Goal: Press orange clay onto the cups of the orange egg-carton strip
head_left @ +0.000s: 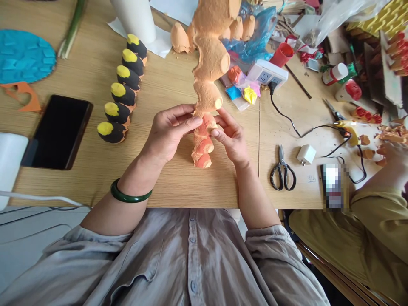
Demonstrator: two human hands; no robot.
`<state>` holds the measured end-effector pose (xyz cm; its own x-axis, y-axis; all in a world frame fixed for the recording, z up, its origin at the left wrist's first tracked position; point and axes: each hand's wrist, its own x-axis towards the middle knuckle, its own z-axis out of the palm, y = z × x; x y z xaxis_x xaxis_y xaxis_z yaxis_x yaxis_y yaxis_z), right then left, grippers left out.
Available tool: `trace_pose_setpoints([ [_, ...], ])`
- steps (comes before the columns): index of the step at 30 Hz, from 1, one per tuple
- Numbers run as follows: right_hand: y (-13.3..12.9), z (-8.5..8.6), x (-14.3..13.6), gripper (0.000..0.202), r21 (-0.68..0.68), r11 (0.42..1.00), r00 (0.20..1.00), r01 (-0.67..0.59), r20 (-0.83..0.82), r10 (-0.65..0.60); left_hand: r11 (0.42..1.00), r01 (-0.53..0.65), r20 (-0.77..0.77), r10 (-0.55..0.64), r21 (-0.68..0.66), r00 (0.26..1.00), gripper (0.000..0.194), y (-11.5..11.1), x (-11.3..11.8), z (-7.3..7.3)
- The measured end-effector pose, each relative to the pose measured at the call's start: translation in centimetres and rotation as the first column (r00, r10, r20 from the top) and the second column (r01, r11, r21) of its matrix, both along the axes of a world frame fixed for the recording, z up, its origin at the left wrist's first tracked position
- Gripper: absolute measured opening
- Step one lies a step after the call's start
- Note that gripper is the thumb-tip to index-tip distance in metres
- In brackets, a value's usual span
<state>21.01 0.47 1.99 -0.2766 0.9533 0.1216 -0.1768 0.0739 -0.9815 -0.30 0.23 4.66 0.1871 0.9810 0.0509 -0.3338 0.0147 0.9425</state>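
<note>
Both my hands grip a long strip of orange egg carton (208, 59), held upright over the table near its edge. My left hand (170, 131) pinches its left side between thumb and fingers. On the other side my right hand (232, 136) pinches the strip, thumb in front. The upper cups are pale orange and look large, close to the camera; the lower cups are redder. To the left stands a row of egg carton cups (123, 98) painted black with yellow tops. Another pale orange carton piece (180, 38) lies behind the strip.
Scissors (282, 168), a white plug adapter (306, 154) and a power strip (267, 74) with a cable lie right. Clay packets (249, 94) sit by the strip. A dark phone (57, 131) lies left. A co-worker's sleeve (379, 204) and hand are far right, near a glue gun (349, 129).
</note>
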Motion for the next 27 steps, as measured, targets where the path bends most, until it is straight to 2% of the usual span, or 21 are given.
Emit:
trace_pose_setpoints([
  [3, 0.0, 0.3, -0.2, 0.072, -0.035, 0.999, 1.0, 0.005, 0.025, -0.004, 1.0, -0.009, 0.0, 0.009, 0.025, 1.0, 0.038, -0.1, 0.0, 0.1],
  [7, 0.2, 0.1, -0.2, 0.065, 0.015, 1.0, 1.0, -0.009, -0.026, 0.01, 1.0, -0.025, 0.002, 0.025, 0.018, 1.0, 0.041, -0.2, 0.3, 0.5],
  [11, 0.3, -0.3, -0.2, 0.081, 0.043, 0.999, 0.999, 0.007, 0.034, -0.009, 0.998, -0.055, 0.011, 0.055, 0.012, 0.998, 0.038, -0.1, 0.6, 0.6],
  [15, 0.2, -0.4, -0.3, 0.09, 0.079, 0.997, 0.997, -0.007, 0.076, 0.001, 1.0, -0.016, 0.057, 0.017, -0.014, 0.998, 0.044, 0.2, 0.4, 0.2],
  [18, 0.0, -0.1, -0.5, 0.094, 0.05, 0.999, 0.995, -0.013, 0.097, 0.008, 0.999, -0.001, 0.065, 0.003, -0.041, 0.998, 0.04, 0.3, 0.2, 0.2],
  [22, -0.2, 0.5, -0.8, 0.092, 0.003, 1.0, 0.997, 0.003, 0.082, -0.004, 0.998, 0.008, 0.037, -0.006, -0.056, 0.999, 0.036, 0.2, 0.0, 0.5],
  [27, -0.4, 1.1, -1.1, 0.079, -0.073, 0.997, 1.0, 0.014, -0.007, -0.015, 0.998, 0.004, 0.108, 0.002, -0.057, 0.994, 0.038, 0.1, 0.3, 0.6],
])
